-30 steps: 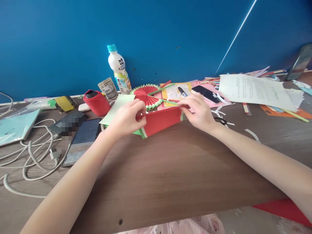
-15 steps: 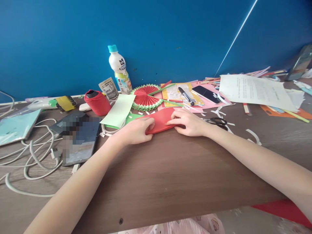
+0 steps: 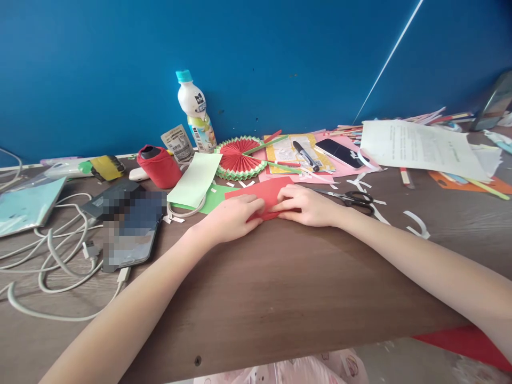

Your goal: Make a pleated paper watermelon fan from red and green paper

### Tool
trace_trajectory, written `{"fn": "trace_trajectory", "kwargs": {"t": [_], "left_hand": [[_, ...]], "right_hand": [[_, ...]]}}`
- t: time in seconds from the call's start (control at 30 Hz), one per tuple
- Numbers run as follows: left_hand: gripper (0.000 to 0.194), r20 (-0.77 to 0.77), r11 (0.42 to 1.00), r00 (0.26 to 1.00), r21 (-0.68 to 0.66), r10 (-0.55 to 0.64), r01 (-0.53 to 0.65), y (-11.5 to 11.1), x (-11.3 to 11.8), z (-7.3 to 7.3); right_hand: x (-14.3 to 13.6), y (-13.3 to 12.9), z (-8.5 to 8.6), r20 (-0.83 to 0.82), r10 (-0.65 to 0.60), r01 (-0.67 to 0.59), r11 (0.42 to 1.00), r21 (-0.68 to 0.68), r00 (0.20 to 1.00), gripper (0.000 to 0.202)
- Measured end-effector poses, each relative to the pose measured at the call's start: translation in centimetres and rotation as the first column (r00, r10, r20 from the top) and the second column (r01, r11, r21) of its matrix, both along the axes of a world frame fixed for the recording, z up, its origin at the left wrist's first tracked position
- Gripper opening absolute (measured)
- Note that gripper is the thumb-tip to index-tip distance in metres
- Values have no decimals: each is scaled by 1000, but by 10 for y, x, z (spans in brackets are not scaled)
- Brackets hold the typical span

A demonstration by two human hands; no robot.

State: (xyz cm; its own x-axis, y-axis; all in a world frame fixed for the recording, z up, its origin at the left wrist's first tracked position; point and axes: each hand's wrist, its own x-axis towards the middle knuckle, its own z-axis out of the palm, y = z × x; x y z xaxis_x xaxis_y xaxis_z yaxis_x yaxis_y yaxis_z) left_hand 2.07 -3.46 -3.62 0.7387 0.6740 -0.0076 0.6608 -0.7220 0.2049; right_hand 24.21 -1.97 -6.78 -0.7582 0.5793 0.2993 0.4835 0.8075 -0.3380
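A piece of red paper (image 3: 267, 193) lies on the brown table, its near edge turned up between my hands. My left hand (image 3: 237, 216) has its fingers curled over the paper's near left part. From the other side, my right hand (image 3: 304, 205) pinches the near edge with thumb and fingers, close to the left fingertips. Just behind the paper is a red and green pleated paper fan (image 3: 240, 158). Black-handled scissors (image 3: 356, 200) rest beside my right wrist. Pale green paper (image 3: 196, 180) and a darker green sheet (image 3: 216, 200) lie behind my left hand.
A bottle (image 3: 196, 112) stands against the blue wall. A phone (image 3: 136, 229) and white cables (image 3: 52, 261) lie left. Behind are a marker (image 3: 306, 156) and another phone (image 3: 343, 153). A printed sheet (image 3: 424, 148) and paper strips (image 3: 418, 224) lie right.
My hands have come closer together along the near edge of the red paper. The left hand shifted right, and more of the paper's back left part now shows.
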Motion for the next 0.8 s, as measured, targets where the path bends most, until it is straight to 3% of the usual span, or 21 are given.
{"fn": "trace_trajectory", "kwargs": {"t": [0.17, 0.4, 0.6, 0.8], "left_hand": [[13, 84, 973, 991, -214, 104, -84, 6, -3, 0], [15, 194, 952, 971, -298, 138, -75, 16, -8, -6], [16, 170, 932, 972, -352, 160, -91, 21, -13, -2], [17, 171, 933, 976, -356, 131, -63, 24, -16, -2]], "right_hand": [[-3, 0, 2, -125, -126, 90, 960, -265, 984, 19], [-6, 2, 2, -144, -275, 188, 879, -438, 951, 16], [-5, 6, 3, -144, -335, 222, 833, -507, 931, 24], [-6, 11, -1, -163, -337, 232, 860, -455, 927, 27]]}}
